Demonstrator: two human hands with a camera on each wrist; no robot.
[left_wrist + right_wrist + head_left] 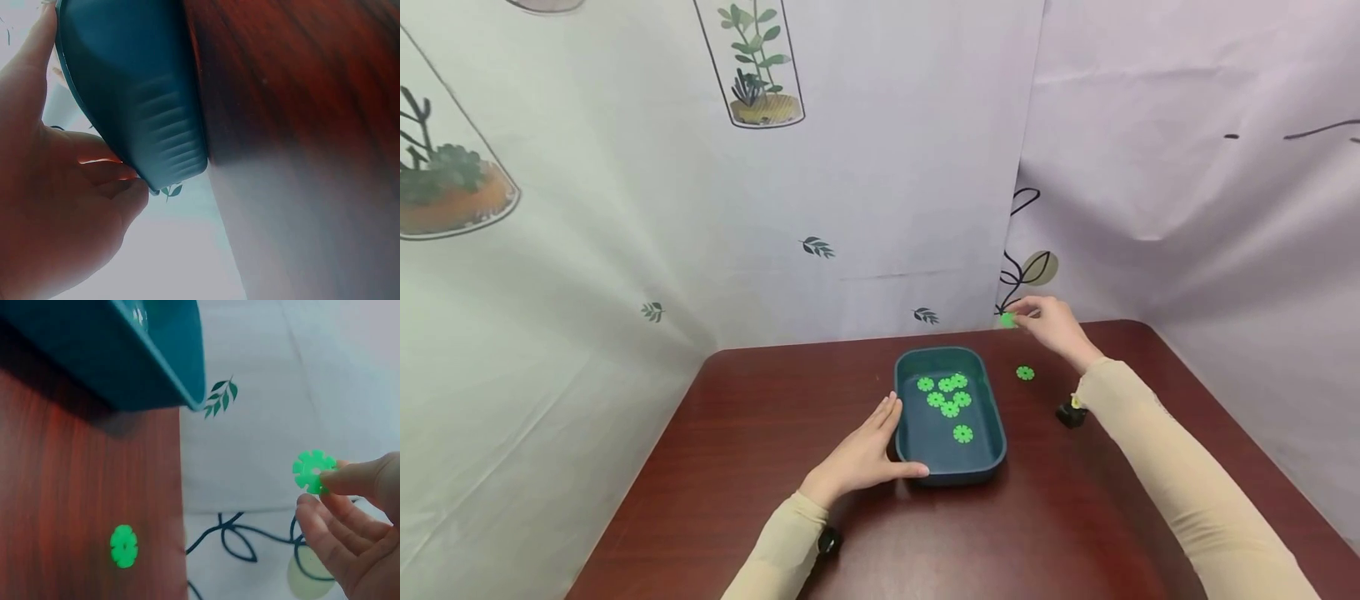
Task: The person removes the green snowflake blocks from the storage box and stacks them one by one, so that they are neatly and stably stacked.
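Note:
My right hand [1051, 325] pinches a bright green notched plastic disc [307, 467] between thumb and fingertip, raised above the table's far edge. In the right wrist view, the other fingers of that hand [356, 534] spread loosely below the disc. My left hand [863, 450] rests against the left side of a dark teal plastic tray [929, 446], its fingers stretched along the side and its thumb at the near rim. Several similar green discs [950, 409] lie flat inside the tray. One more green disc [1026, 373] lies on the table, right of the tray and below my right hand.
A reddish-brown wooden table [760, 433] carries the tray. Behind it hangs a pale fabric backdrop [880, 192] with printed plants, close to the table's far edge. Dark wrist devices [1071, 414] sit on both forearms.

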